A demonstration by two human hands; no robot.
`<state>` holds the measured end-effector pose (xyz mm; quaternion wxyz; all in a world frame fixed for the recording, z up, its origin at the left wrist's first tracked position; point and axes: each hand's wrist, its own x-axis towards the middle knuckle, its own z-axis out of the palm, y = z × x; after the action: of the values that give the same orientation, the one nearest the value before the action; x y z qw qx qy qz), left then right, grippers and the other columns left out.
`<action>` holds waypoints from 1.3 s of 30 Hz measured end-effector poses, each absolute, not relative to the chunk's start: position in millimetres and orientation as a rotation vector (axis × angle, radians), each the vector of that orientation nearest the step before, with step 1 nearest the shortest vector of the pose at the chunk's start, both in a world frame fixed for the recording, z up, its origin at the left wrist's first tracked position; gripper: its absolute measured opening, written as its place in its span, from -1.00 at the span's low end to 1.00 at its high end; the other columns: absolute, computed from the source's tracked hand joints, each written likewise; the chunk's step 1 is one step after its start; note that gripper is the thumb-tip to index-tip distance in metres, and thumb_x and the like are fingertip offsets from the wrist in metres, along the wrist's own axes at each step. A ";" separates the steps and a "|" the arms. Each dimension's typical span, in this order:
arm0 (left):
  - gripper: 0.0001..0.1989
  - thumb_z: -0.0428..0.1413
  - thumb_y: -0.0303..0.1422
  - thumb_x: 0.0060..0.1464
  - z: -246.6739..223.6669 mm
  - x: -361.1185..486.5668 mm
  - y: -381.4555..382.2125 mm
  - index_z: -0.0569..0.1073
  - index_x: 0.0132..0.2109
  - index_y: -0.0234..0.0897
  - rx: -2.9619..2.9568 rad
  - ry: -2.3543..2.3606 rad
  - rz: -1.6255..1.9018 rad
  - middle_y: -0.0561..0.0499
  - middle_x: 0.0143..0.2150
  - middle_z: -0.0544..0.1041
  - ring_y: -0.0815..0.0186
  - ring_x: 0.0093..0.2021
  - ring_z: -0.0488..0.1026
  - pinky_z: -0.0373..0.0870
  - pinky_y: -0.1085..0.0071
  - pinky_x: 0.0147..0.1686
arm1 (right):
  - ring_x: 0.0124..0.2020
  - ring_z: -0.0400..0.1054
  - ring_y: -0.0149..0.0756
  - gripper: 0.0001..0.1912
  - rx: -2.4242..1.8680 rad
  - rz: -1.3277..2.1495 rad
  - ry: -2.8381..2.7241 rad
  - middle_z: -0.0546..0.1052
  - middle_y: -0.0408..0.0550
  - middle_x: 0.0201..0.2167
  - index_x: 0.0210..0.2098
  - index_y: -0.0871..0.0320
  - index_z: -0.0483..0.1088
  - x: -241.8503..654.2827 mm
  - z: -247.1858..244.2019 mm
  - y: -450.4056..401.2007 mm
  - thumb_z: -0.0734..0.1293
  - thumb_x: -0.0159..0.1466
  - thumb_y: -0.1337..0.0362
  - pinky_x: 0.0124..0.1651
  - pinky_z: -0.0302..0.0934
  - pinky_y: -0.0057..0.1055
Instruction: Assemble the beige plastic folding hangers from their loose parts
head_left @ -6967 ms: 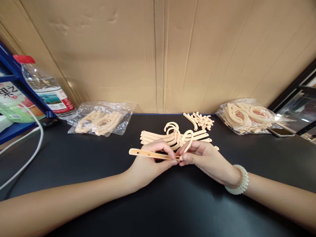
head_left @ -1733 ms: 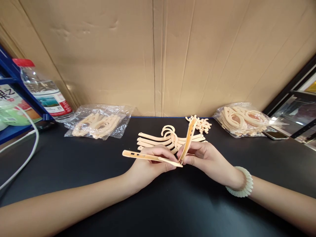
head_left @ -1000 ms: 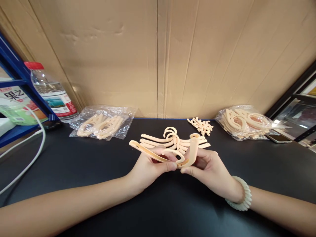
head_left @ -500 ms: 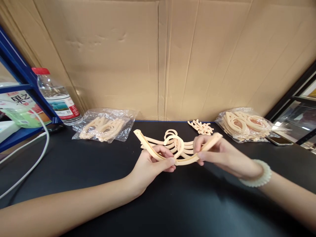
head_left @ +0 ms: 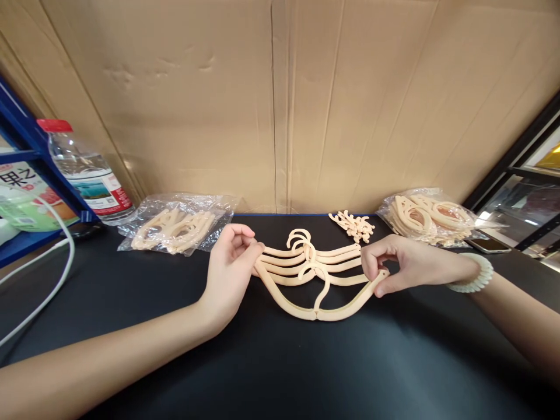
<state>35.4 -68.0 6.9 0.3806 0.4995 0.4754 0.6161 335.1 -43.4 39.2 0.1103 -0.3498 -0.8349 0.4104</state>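
A beige clothes hanger [head_left: 284, 303] is stretched between my two hands, its hook pointing up and its arms curving upward at both ends. My left hand [head_left: 234, 262] pinches the left end between thumb and fingers. At the right end, the thumb and fingers of my right hand [head_left: 391, 265] close on the tip. Just behind it several matching hangers [head_left: 284, 271] lie nested on the black table [head_left: 262, 373], their hooks overlapping. Farther back sits a small heap of beige hook-like pieces [head_left: 354, 226].
Clear plastic bags of beige hanger parts lie at the back left [head_left: 175, 230] and back right [head_left: 431, 216]. A phone [head_left: 487, 244] rests by the right bag. On the left are a water bottle [head_left: 94, 181], a white cable [head_left: 65, 274] and a blue shelf [head_left: 41, 239]. Cardboard [head_left: 196, 116] stands behind.
My hands have moved apart, from the hanger's middle and right arm to its two ends. The hanger has come lower and closer, in front of the nested ones. The view has shifted slightly.
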 end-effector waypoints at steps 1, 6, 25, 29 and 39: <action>-0.83 0.16 -0.43 -0.04 6.7 33.7 -66.3 0.28 -0.32 -0.21 1.349 1.239 1.575 0.20 -0.51 0.28 0.47 -0.51 0.23 0.15 0.56 -0.55 | -0.48 0.25 -0.42 -0.72 -1.037 1.148 -2.499 0.43 -0.19 -0.54 -0.50 0.17 0.35 334.5 39.6 -43.8 0.47 0.11 0.15 -0.40 0.16 -0.43; -0.90 0.05 -0.50 0.03 5.0 35.0 -76.5 0.28 -0.35 -0.21 2.055 1.310 1.366 0.19 -0.54 0.25 0.43 -0.53 0.22 0.18 0.50 -0.49 | -0.46 0.21 -0.42 -0.70 -1.037 1.031 -2.599 0.38 -0.21 -0.50 -0.52 0.15 0.29 333.7 42.5 -44.7 0.45 0.13 0.15 -0.35 0.12 -0.41; -0.82 -0.02 -0.45 0.15 -7.1 44.0 -96.8 0.49 -0.30 -0.34 3.182 0.874 0.749 -0.09 -0.35 0.51 0.21 -0.34 0.42 0.32 0.34 -0.43 | -0.26 0.34 -0.24 -0.85 -1.225 0.627 -2.737 0.46 -0.08 -0.35 -0.45 0.13 0.39 333.2 34.8 -44.8 0.41 0.16 0.23 -0.19 0.20 -0.31; -0.83 -0.01 -0.45 0.13 -7.0 44.7 -96.4 0.49 -0.29 -0.34 3.190 0.929 0.761 -0.08 -0.35 0.50 0.19 -0.33 0.41 0.30 0.32 -0.46 | -0.25 0.32 -0.23 -0.94 -1.218 0.566 -2.756 0.46 -0.07 -0.34 -0.41 0.13 0.38 333.5 35.1 -46.9 0.34 0.19 0.32 -0.21 0.20 -0.31; -0.85 0.02 -0.42 0.11 -11.4 44.6 -97.2 0.49 -0.26 -0.32 3.211 1.026 0.812 -0.02 -0.38 0.48 0.18 -0.36 0.40 0.29 0.29 -0.47 | -0.25 0.30 -0.19 -0.90 -1.265 0.434 -2.780 0.43 -0.03 -0.33 -0.40 0.15 0.34 330.3 34.9 -55.7 0.24 0.17 0.45 -0.18 0.19 -0.29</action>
<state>44.6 -97.2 -11.4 -0.1620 0.9138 0.2920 0.2311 330.3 -55.7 34.9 0.0282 -0.4098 -0.9008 0.1405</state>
